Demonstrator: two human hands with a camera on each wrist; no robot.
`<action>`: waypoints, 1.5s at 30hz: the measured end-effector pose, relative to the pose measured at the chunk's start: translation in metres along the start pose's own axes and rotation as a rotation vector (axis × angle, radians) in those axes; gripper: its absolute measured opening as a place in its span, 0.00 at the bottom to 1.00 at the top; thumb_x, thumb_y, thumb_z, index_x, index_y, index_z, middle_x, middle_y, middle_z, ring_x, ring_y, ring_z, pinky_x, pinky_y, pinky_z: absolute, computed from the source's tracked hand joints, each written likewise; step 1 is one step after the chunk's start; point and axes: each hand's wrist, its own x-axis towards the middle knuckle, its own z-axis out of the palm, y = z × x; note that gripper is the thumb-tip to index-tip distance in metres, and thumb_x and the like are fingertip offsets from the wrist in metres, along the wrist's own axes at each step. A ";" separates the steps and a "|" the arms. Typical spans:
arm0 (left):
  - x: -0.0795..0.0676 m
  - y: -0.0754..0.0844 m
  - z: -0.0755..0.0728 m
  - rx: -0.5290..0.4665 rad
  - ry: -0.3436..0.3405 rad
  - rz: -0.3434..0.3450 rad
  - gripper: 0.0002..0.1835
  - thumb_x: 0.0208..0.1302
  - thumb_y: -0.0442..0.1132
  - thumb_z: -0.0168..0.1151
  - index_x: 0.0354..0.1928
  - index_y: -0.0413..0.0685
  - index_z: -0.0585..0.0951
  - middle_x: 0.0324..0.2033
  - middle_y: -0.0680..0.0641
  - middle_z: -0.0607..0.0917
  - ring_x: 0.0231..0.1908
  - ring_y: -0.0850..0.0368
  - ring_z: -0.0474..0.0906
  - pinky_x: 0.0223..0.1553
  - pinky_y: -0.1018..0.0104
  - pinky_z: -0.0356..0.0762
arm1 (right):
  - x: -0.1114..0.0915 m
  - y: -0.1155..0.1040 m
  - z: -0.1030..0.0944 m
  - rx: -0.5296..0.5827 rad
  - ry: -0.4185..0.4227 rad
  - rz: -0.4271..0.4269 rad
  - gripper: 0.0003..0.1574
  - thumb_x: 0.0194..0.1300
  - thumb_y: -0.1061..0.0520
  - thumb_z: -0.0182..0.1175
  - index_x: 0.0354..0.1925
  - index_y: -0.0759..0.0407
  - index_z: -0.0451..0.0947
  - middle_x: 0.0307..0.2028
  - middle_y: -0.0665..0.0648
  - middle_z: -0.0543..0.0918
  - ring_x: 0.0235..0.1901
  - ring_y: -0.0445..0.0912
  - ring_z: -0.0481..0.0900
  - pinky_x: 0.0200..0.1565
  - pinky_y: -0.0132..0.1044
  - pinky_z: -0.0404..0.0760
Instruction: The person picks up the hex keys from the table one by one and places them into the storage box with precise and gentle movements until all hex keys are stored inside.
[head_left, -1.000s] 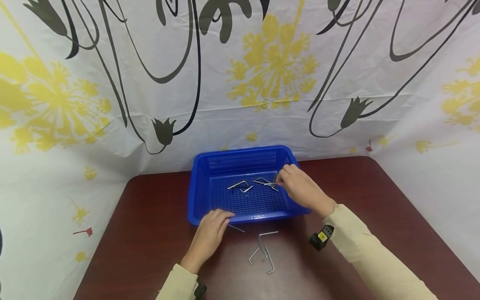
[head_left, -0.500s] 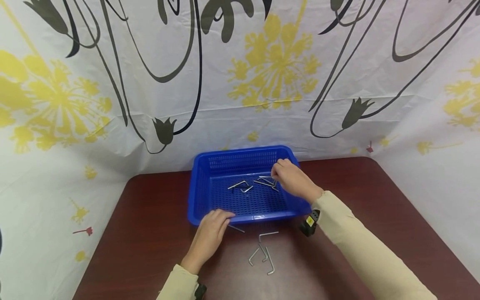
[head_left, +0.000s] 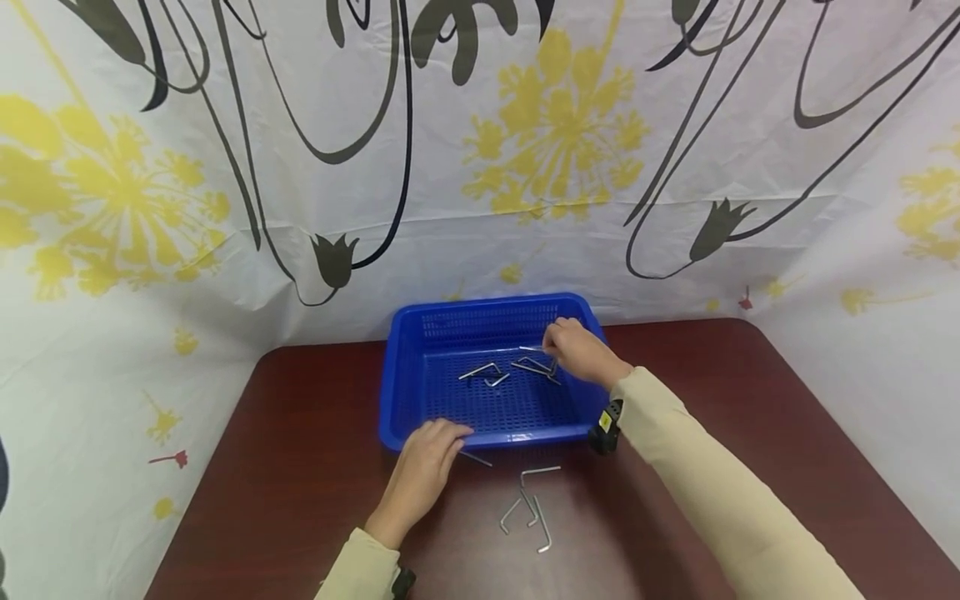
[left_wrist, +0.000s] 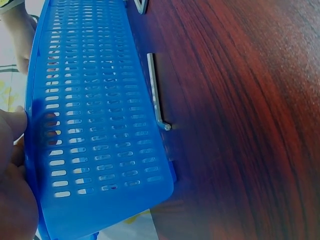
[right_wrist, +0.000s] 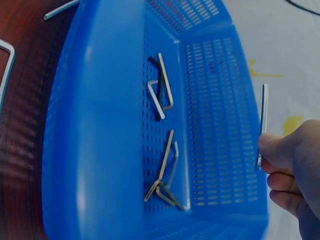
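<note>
My right hand (head_left: 581, 350) pinches a silver hex key (right_wrist: 265, 107) between thumb and fingers, above the right part of a blue plastic basket (head_left: 517, 437). My left hand (head_left: 422, 467) grips the basket's near rim at its left side. Through the slots in the left wrist view, parts of the fingers show behind the basket wall (left_wrist: 100, 200). Inside the basket lie two loose groups of hex keys, one at centre (right_wrist: 166, 82) and one nearer the right hand. By the left hand, a single hex key (left_wrist: 155, 90) lies on the table against the basket's outside.
Several more hex keys (head_left: 543, 525) lie on the dark red-brown table (head_left: 315, 408) in front of the basket. A patterned white cloth (head_left: 450, 250) hangs right behind the basket and along both sides.
The right hand has lifted the hex key up from the right-hand group and moved slightly left and away. The left hand and basket keep their places.
</note>
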 end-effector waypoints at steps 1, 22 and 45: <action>0.000 0.000 0.000 0.000 -0.003 -0.003 0.09 0.59 0.30 0.62 0.41 0.47 0.82 0.33 0.51 0.82 0.35 0.56 0.76 0.36 0.63 0.74 | 0.001 0.002 0.002 0.016 -0.006 0.009 0.03 0.64 0.67 0.54 0.36 0.65 0.75 0.32 0.57 0.75 0.38 0.53 0.71 0.45 0.46 0.70; -0.005 0.000 0.001 0.025 0.020 -0.030 0.09 0.56 0.30 0.64 0.40 0.48 0.82 0.33 0.52 0.82 0.35 0.57 0.76 0.37 0.64 0.74 | 0.014 0.029 0.027 0.155 -0.048 0.084 0.06 0.58 0.71 0.53 0.27 0.67 0.76 0.26 0.57 0.77 0.30 0.50 0.72 0.37 0.44 0.73; -0.001 -0.001 -0.002 -0.013 -0.012 -0.047 0.10 0.55 0.31 0.65 0.39 0.48 0.83 0.34 0.54 0.83 0.36 0.58 0.77 0.37 0.64 0.74 | 0.029 0.043 0.050 0.086 -0.251 0.090 0.13 0.54 0.72 0.50 0.16 0.65 0.71 0.17 0.52 0.70 0.19 0.43 0.65 0.25 0.37 0.69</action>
